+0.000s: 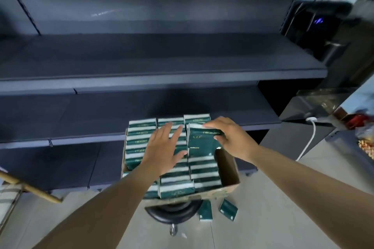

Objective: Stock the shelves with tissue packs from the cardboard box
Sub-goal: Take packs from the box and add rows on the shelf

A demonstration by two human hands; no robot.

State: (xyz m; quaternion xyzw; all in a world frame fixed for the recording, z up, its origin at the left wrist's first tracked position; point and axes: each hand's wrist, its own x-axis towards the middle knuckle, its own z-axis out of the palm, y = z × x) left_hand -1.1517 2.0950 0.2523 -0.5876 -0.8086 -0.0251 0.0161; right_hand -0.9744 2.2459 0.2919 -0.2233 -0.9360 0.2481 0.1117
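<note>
Right hand lifting one tissue pack out of the cardboard box, left hand flat over the rest.

From my feed, the right hand (pixel 232 139) has its fingers (pixel 212 125) curled over the top edge of a dark green tissue pack (pixel 202 143), thumb on its right side, gripping it; the pack stands raised above the others at the box's far right. My left hand (pixel 164 147) lies with its fingers straight and spread, grasping nothing, just left of that pack and over the packed rows (pixel 139 139). The cardboard box (pixel 228 169) sits on a round black stool (pixel 174 212) before the grey shelves (pixel 162 62). The held pack reads "COMFORTABLE", upside down to me. Two more packs (pixel 218 210) lie on the floor beside the stool.
</note>
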